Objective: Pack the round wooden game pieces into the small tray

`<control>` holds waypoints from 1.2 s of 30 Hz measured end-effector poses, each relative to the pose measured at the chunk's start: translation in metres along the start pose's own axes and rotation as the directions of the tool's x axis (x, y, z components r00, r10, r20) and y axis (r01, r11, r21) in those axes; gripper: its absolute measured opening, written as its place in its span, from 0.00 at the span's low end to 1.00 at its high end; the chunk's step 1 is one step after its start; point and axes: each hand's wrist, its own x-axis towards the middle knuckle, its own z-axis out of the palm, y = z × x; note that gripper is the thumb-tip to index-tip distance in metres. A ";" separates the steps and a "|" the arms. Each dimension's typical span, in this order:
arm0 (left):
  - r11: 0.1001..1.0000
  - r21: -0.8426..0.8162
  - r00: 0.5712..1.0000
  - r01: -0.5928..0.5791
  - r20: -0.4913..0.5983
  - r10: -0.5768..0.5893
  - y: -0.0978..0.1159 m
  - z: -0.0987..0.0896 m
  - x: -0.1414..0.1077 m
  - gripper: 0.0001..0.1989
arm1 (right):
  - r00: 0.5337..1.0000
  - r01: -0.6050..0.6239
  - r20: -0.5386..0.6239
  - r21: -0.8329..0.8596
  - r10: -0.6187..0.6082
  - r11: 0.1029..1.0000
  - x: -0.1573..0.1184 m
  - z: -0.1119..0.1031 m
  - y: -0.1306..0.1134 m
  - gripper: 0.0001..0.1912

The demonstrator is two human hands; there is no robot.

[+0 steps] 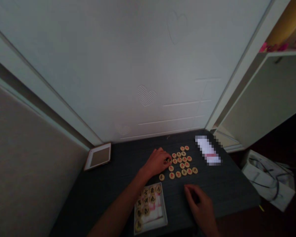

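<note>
My left hand [159, 162] reaches over the dark table and pinches a round xiangqi piece [169, 161] at the left side of a loose group. Around it lie several more wooden discs with red or black characters, such as a red-marked piece [172, 175] and a single black-marked piece [162, 177] nearer to me. My right hand [199, 200] hovers at or rests on the near part of the table, fingers curled and thumb against the forefinger; nothing shows in it. Below my left forearm, a shallow white box [164, 217] holds black-marked pieces in rows, partly hidden by the arm.
A white panel [148, 65] with heart patterns rises behind the table [128, 154]. At the back left lies a framed tray-like object [109, 153]. A blurred white packet [207, 149] lies at the right. Beyond the table's right edge stands a white box [283, 194] with cables.
</note>
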 end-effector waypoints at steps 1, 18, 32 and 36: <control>1.000 0.001 1.000 -0.001 0.003 0.001 0.000 0.000 0.001 0.06 | 1.000 0.000 0.000 -0.003 0.000 1.000 0.000 0.000 0.000 0.18; 0.986 -0.164 0.996 0.040 -0.069 -0.052 0.002 -0.021 -0.006 0.08 | 1.000 -0.001 0.013 -0.002 0.001 1.000 -0.001 -0.001 0.009 0.16; 0.669 -0.736 0.958 0.104 -0.106 -0.266 -0.001 -0.036 -0.047 0.14 | 1.000 0.016 0.002 -0.011 -0.016 1.000 -0.002 0.001 0.009 0.15; 0.641 -0.758 0.958 0.123 -0.077 -0.275 0.004 -0.035 -0.060 0.13 | 1.000 -0.011 0.009 -0.017 0.011 1.000 -0.003 0.002 0.010 0.15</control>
